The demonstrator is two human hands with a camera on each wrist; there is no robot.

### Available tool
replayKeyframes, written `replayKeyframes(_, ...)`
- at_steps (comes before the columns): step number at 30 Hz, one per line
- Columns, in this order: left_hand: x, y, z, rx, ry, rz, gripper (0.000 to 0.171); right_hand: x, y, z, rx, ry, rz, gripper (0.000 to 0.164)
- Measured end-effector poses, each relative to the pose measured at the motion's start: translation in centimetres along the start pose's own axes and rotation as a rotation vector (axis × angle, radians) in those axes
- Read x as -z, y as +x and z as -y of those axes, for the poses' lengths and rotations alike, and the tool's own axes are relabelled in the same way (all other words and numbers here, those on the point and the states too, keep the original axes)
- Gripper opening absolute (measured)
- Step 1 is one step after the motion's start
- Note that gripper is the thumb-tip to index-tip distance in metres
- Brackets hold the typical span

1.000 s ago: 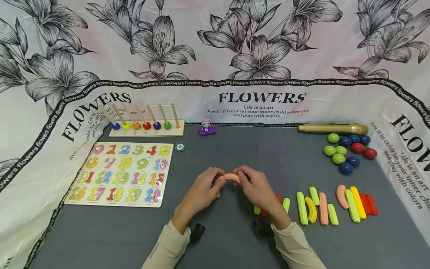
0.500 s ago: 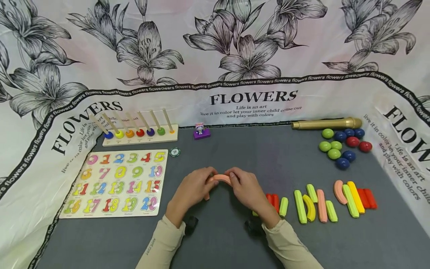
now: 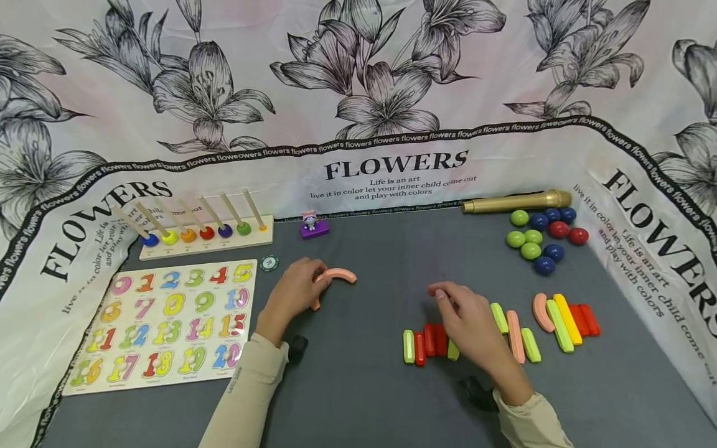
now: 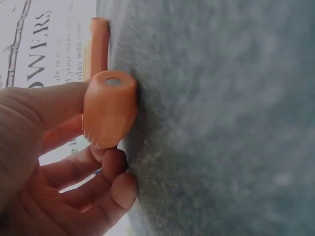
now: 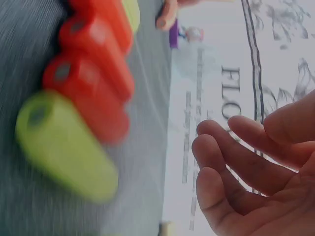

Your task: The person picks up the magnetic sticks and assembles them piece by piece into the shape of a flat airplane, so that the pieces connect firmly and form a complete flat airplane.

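My left hand (image 3: 294, 289) pinches a peach-coloured curved toy stick (image 3: 338, 274) just above the grey table. In the left wrist view, the near end of a peach-coloured stick (image 4: 110, 110) shows a small round inset, with thumb and fingertips against it; another peach piece lies behind. My right hand (image 3: 470, 317) holds nothing, its fingers loosely bent above the stick rows. It partly covers a green stick (image 3: 452, 350) and hides others. Beside it stand red sticks (image 3: 429, 340) and a peach straight stick (image 3: 515, 336). A blurred green stick (image 5: 66, 147) is nearest it in the right wrist view.
A number board (image 3: 162, 317) and a peg stand (image 3: 207, 242) with coloured beads lie left. A poker chip (image 3: 269, 262) and a purple-based figurine (image 3: 313, 227) sit at the back. Right are a gold tube (image 3: 515, 202), several balls (image 3: 530, 251) and more sticks (image 3: 562, 323).
My right hand has let go of the curved peach stick and moved right, over the stick rows. The left hand keeps holding the peach stick. The head view has turned rightward.
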State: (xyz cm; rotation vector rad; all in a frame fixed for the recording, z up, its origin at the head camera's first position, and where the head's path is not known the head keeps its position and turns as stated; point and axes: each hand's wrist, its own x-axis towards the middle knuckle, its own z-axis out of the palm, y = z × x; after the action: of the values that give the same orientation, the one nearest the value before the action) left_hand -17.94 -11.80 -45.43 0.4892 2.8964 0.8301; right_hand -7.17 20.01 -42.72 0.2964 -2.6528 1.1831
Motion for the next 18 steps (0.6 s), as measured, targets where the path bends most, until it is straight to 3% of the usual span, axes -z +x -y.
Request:
replayKeyframes(5, 0.1, 0.3, 0.4, 0.056, -0.012, -0.029, 0.026, 1.7, -1.0, -1.1, 0.004, -0.066, -0.052, 0.019)
replayKeyframes(12, 0.7, -1.1, 0.3, 0.213, -0.064, -0.016, 0.018, 4.0, -2.4, -2.9, -0.048, -0.117, -0.059, 0.020)
replayKeyframes(18, 1.4, -2.1, 0.6, 0.300, -0.072, 0.006, 0.018, 5.8, -3.1, -4.7, -0.078, -0.144, -0.096, 0.020)
